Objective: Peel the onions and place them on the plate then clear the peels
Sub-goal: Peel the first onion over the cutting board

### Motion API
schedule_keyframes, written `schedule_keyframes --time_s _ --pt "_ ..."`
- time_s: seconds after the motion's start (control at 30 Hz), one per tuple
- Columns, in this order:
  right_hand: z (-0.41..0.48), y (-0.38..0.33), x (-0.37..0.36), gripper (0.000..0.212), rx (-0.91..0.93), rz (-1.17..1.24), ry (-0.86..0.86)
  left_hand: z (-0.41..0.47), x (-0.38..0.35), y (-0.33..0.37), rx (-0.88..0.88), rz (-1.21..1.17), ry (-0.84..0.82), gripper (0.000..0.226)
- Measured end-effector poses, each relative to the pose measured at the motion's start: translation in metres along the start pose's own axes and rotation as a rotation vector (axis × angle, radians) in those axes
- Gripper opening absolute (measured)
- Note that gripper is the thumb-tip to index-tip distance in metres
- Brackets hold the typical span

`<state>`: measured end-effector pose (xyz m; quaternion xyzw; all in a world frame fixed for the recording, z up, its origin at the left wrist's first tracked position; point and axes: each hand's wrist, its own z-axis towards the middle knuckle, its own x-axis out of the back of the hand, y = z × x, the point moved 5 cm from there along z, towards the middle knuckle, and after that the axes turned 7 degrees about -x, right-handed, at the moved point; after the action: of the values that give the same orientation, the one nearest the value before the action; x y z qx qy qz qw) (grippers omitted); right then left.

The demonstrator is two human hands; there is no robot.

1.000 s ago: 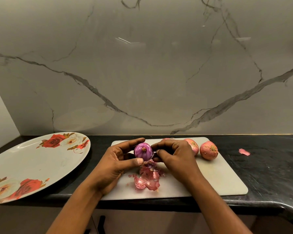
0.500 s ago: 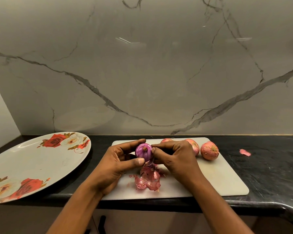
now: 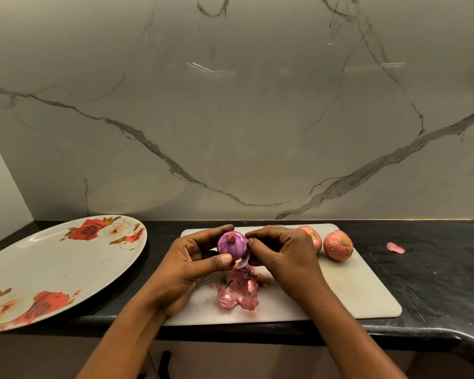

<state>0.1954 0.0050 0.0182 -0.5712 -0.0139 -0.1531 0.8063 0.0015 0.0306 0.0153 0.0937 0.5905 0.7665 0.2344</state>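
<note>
Skin flap now lifted off onion, pinched by right hand fingertips; left hand curled, gripping onion.

A home kitchen: a black stone counter runs along a grey marble-veined wall, carrying a white cutting board, red onions and a rose-patterned plate.

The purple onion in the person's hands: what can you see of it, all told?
The purple onion is round, glossy and mostly bare of dry skin, its brownish stub end turned toward the camera. It is held above the white cutting board, over a pile of pink peels. The left hand grips it, fingers on top, thumb underneath. The right hand pinches a loose skin flap curling off its lower right side.
</note>
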Motion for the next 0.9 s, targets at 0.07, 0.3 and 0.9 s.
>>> schedule_keyframes --time_s 0.07,0.3,0.9 --pt "0.0 0.003 0.0 0.021 -0.026 0.044 0.002 0.0 0.0 0.0 0.003 -0.018 0.016 0.055" --pt "-0.002 -0.001 -0.004 0.025 -0.032 0.083 -0.099 0.002 0.003 -0.001 0.019 0.005 0.088 0.044" --pt "-0.011 -0.016 -0.001 0.024 0.22 -0.307 0.059 -0.001 -0.005 0.003 0.04 0.094 0.011 0.031"
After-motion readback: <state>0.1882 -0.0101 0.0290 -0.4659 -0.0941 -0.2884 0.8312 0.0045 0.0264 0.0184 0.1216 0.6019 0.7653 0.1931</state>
